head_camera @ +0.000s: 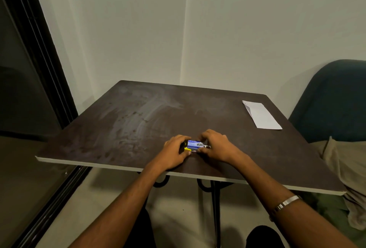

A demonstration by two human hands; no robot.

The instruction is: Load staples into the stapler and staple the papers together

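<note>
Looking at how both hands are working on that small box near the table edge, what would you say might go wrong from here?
1. Both the left hand and right hand grip the small blue box; if it opens suddenly, whatever is inside may scatter across the dark table, where it could be hard to spot.
2. The box sits close to the near edge, so spilled pieces might fall to the floor.
3. The papers lie far off at the right corner, needing a reach later.
</note>
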